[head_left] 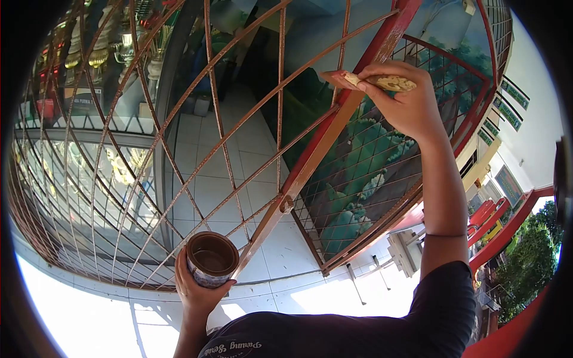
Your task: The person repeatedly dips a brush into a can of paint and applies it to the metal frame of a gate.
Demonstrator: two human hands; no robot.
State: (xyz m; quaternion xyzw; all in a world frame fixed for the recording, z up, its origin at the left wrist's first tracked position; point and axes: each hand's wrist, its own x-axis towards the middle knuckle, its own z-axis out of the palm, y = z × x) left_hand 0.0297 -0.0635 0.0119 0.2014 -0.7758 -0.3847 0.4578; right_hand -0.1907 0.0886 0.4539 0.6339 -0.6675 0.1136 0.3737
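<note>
My left hand [194,289] grips a small round paint can [212,258] with dark brown paint inside, held low near my chest. My right hand [406,101] is raised and closed on a paintbrush [358,79] whose paint-smeared handle shows between my fingers. The brush's bristle end rests against the red upright bar [334,128] of a metal gate. Beside that bar is a lattice of thin rust-brown rods [239,125].
Behind the grille lies a white tiled floor [203,179] and shelves with trophies [113,53] at upper left. A second red-framed mesh gate leaf [382,173] stands open before a painted wall. Bright sunlit pavement [89,322] lies below; red railings and trees at right.
</note>
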